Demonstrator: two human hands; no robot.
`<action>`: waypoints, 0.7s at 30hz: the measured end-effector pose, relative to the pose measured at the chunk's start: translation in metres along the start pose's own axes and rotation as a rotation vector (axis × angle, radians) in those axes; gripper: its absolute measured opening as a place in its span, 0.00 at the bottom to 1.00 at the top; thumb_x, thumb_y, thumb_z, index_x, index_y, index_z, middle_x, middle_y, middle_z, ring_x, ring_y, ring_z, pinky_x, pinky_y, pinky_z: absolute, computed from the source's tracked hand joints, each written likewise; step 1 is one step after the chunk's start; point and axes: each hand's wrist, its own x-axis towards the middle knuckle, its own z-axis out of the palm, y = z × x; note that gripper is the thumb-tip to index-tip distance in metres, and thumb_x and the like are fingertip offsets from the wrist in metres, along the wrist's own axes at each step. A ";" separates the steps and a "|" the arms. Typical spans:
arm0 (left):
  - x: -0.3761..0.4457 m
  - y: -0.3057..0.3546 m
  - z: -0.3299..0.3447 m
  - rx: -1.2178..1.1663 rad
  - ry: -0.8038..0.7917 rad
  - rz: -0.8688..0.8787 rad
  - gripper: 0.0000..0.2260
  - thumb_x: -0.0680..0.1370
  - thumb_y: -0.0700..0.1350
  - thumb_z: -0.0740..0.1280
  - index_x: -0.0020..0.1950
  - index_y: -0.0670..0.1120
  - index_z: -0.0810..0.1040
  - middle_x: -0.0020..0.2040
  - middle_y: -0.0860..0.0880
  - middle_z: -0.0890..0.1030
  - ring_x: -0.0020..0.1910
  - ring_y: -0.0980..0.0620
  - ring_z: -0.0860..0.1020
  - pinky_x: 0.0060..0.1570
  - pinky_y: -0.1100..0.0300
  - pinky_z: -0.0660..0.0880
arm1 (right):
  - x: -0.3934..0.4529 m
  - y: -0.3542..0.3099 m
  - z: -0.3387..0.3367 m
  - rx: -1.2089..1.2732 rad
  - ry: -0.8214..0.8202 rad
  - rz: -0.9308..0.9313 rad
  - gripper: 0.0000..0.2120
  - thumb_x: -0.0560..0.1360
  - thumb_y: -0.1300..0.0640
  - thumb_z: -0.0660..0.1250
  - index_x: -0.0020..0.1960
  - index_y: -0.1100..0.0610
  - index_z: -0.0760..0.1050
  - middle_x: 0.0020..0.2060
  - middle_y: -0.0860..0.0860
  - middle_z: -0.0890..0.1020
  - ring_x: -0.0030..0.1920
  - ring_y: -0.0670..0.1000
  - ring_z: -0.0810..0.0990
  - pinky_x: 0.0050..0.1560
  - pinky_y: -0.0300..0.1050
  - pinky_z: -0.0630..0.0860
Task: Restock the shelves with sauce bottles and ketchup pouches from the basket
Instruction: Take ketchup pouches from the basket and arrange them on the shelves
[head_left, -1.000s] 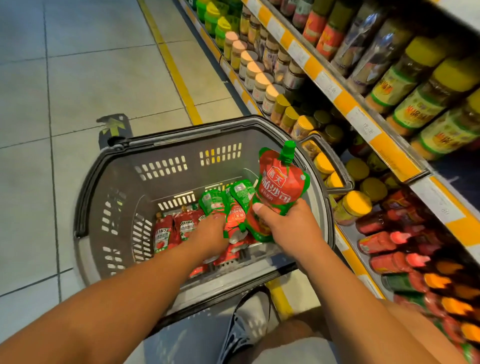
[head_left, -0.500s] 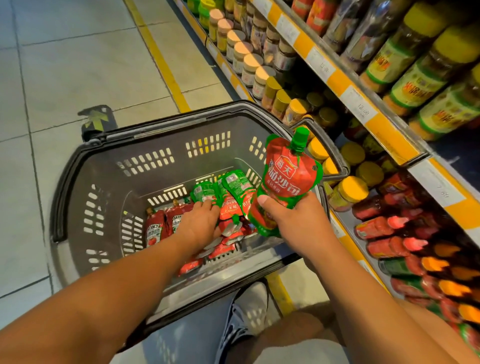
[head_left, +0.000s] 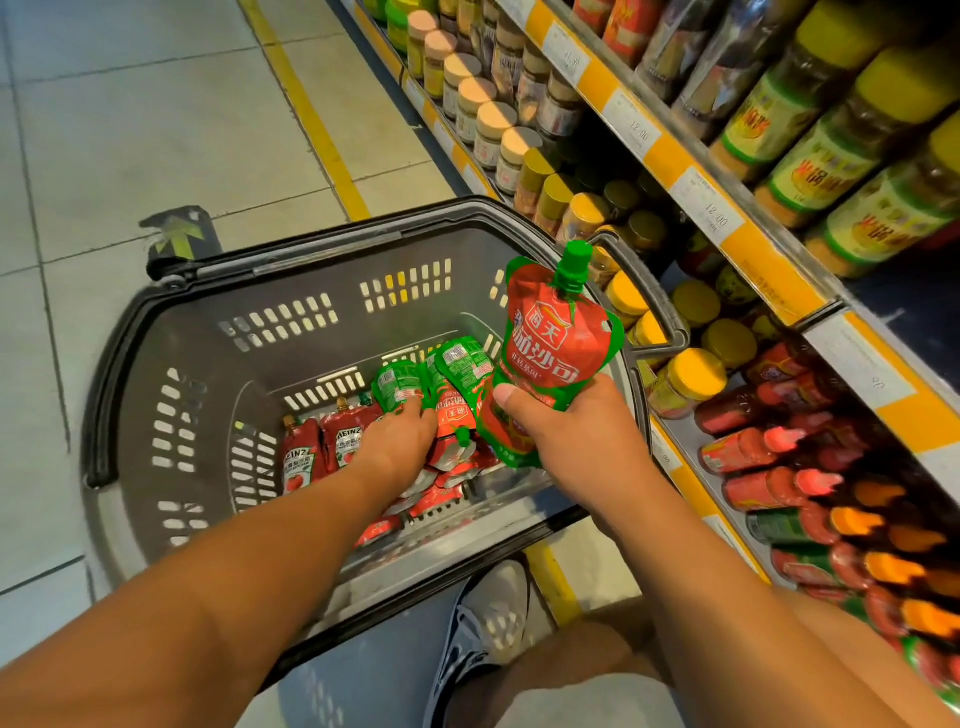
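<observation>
Tiled floor (head_left: 130, 130) carries a yellow line (head_left: 311, 119) running parallel to the shelving. A green arrow marker (head_left: 176, 236) lies on the floor left of that line. A grey shoe (head_left: 483, 623) rests on the floor at the lower edge.

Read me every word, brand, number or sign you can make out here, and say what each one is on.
"HEINZ": red pouches in the basket.
"海天": the ketchup pouch gripped by the right hand.
"12.00": shelf price tags.
Yellow arrow: floor marker.
Jar labels, pouch barcodes and small print: too blurred to read.
</observation>
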 end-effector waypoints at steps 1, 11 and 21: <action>0.000 0.001 -0.001 -0.010 0.003 0.000 0.16 0.76 0.35 0.70 0.61 0.45 0.70 0.59 0.43 0.71 0.39 0.45 0.72 0.33 0.50 0.73 | -0.001 -0.001 0.000 -0.003 0.000 0.001 0.05 0.75 0.50 0.77 0.48 0.46 0.81 0.46 0.44 0.86 0.49 0.45 0.84 0.58 0.53 0.82; -0.012 -0.045 -0.028 -0.307 0.219 -0.086 0.08 0.77 0.40 0.70 0.55 0.43 0.79 0.52 0.43 0.75 0.47 0.40 0.79 0.45 0.50 0.76 | -0.007 -0.008 0.001 -0.016 0.007 -0.020 0.07 0.74 0.49 0.77 0.48 0.46 0.80 0.45 0.42 0.85 0.50 0.45 0.83 0.56 0.48 0.80; -0.060 -0.085 -0.114 -0.798 0.320 -0.376 0.08 0.74 0.38 0.74 0.48 0.50 0.82 0.42 0.48 0.83 0.38 0.47 0.84 0.35 0.50 0.82 | -0.021 -0.009 -0.009 0.064 0.096 0.011 0.10 0.73 0.49 0.79 0.51 0.49 0.83 0.46 0.45 0.87 0.50 0.49 0.85 0.60 0.57 0.81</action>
